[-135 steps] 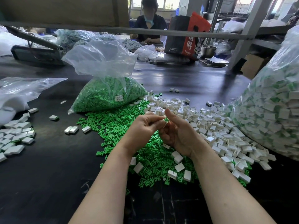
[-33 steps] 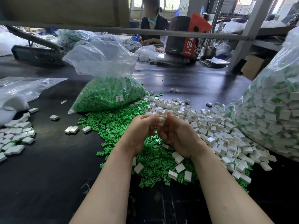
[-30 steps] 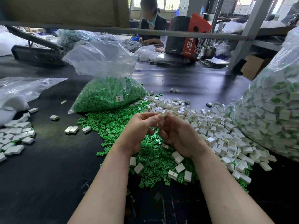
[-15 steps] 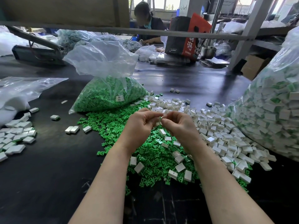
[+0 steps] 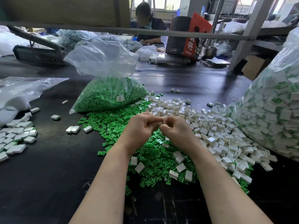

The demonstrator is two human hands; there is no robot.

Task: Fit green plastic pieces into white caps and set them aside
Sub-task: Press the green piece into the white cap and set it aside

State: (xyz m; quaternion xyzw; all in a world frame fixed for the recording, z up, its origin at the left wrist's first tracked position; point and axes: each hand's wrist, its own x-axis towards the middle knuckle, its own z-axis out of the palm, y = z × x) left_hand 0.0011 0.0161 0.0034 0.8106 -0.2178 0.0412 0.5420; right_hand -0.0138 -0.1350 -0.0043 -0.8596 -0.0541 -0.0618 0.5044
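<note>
My left hand and my right hand meet fingertip to fingertip above the pile of loose green pieces. Between the fingertips a small white cap is pinched; most of it is hidden by the fingers, and no green piece shows in it. Loose white caps lie heaped to the right of my hands. Finished caps lie in a group at the left edge of the black table.
An open clear bag of green pieces stands behind the piles. A big bag of filled caps bulges at the right. Another clear bag lies at the left. A person sits at the far side behind a grey rail.
Both hands have turned palms down and closed in, fingertips pressed together on the cap. The green tip seen between the fingers a second ago no longer shows.
</note>
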